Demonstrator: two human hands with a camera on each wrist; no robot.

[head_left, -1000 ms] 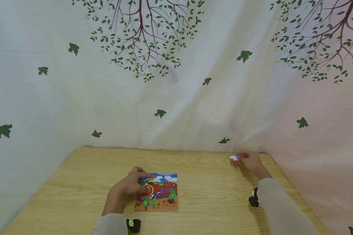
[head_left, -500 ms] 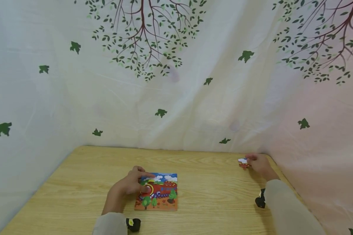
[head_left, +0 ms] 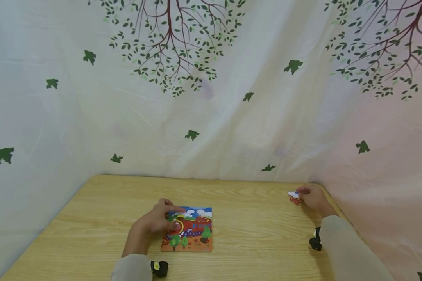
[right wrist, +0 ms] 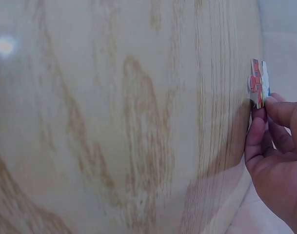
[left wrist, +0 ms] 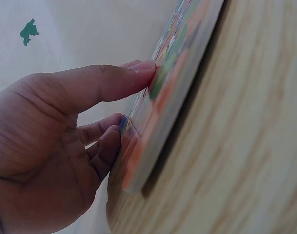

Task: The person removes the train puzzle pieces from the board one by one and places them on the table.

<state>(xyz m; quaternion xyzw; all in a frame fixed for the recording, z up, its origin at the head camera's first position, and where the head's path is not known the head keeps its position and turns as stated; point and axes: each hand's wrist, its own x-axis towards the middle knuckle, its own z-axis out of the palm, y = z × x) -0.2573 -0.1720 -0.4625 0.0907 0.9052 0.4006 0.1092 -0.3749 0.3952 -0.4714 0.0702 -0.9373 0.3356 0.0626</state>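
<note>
A square jigsaw puzzle (head_left: 197,234) with a red train, trees and clouds lies flat on the wooden table. My left hand (head_left: 155,219) rests on its left side, thumb and index finger laid on the picture. In the left wrist view the thumb (left wrist: 114,85) touches the printed face, while other fingers meet the far edge. Out at the table's back right corner, my right hand (head_left: 313,197) pinches a small puzzle piece (head_left: 294,196) printed with white cloud and red. In the right wrist view that piece (right wrist: 258,84) stands on edge between thumb and fingers, partly covered by them.
The wooden table (head_left: 253,234) reaches back to a pale cloth curtain (head_left: 211,148) printed with branches and green birds. Its right edge runs close beside my right forearm. Black wrist-worn devices (head_left: 160,269) sit below both hands.
My right hand has moved a little to the right and slightly nearer, carrying the puzzle piece along. The left hand and the jigsaw puzzle have stayed in place.
</note>
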